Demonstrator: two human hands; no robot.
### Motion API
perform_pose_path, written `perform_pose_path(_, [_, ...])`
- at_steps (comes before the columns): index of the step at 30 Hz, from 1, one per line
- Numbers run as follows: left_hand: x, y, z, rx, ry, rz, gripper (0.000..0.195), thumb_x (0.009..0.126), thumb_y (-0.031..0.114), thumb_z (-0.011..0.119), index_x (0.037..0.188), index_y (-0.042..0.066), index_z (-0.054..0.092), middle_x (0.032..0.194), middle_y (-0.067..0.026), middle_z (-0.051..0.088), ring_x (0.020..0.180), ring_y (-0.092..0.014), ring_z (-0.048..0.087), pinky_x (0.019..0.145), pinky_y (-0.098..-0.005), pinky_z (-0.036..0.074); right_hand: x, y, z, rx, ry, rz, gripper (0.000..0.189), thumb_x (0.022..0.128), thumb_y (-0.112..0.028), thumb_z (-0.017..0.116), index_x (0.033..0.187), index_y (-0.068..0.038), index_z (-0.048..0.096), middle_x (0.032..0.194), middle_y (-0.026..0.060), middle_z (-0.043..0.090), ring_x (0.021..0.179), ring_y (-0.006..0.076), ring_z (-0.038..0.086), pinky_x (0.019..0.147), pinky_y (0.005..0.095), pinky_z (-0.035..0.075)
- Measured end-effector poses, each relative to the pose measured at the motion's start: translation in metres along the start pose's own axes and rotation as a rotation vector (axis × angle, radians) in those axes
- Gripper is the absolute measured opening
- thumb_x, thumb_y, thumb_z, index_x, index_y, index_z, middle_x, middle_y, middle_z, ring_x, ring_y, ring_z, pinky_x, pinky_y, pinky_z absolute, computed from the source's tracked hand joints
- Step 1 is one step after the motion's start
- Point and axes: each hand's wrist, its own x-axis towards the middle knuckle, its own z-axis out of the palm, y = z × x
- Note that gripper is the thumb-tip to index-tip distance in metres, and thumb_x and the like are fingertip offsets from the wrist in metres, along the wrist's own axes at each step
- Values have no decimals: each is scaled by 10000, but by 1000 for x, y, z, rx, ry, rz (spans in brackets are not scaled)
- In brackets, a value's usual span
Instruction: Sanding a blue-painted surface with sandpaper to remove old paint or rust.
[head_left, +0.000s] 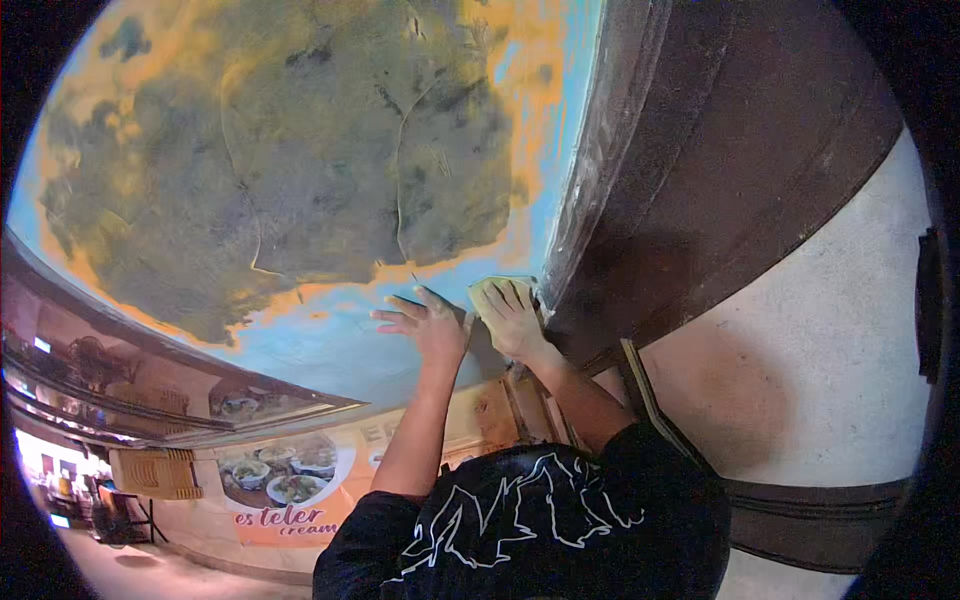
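Note:
A large panel, its middle dull grey-green and bordered by orange and light blue patches (322, 150), fills the upper left of the head view. Under my right hand (510, 311), a yellowish-green folded cloth or pad lies pressed flat on the blue strip at the panel's lower right corner; its edge shows past my fingertips (487, 289). My fingers are over its face, so how firmly it is held is hard to see. To the left of it, my left hand (431, 322) is spread, its fingers apart against or just over the blue area, with nothing in it.
A dark brown surface (690, 187) borders the panel on the right, beyond a pale area (840, 337). Below left are a printed banner with pictures of food bowls (289, 480), yellow stacked chairs or stools (156, 474) and a pinkish floor (172, 566).

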Motion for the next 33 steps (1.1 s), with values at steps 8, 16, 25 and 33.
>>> perform_pose_path(8, [-1, -3, -5, 43, 17, 32, 1445, 583, 449, 852, 1441, 48, -240, 1373, -446, -288, 1184, -751, -198, 815, -861, 5, 32, -9, -31, -38, 86, 18, 516, 793, -143, 524, 1290, -1, 511, 1320, 162, 501, 1222, 387, 426, 1039, 584, 262])
perform_pose_path(16, [2, 3, -2, 47, 12, 8, 1402, 596, 459, 824, 1458, 64, -208, 1398, -417, -282, 1190, -748, -194, 832, -859, -10, 13, -3, -20, -1, 5, 15, 519, 795, -114, 518, 1300, 4, 496, 1342, 176, 481, 1231, 408, 418, 1042, 582, 260])
perform_pose_path(25, [2, -1, 2, 103, 1, -4, 1354, 618, 426, 797, 1463, 67, -197, 1417, -415, -248, 1184, -763, -167, 837, -863, 0, 20, -5, -29, -46, 34, 12, 538, 791, -154, 562, 1283, 47, 475, 1340, 239, 436, 1285, 472, 334, 1049, 630, 207])
perform_pose_path(33, [-3, -6, 1, 58, -51, -34, 1146, 617, 481, 799, 1475, 15, 198, 1435, -380, -260, 1190, -747, -196, 840, -862, -15, 41, -12, -43, -66, 104, 62, 538, 798, -145, 549, 1310, 6, 482, 1363, 186, 455, 1276, 422, 378, 1059, 610, 230])
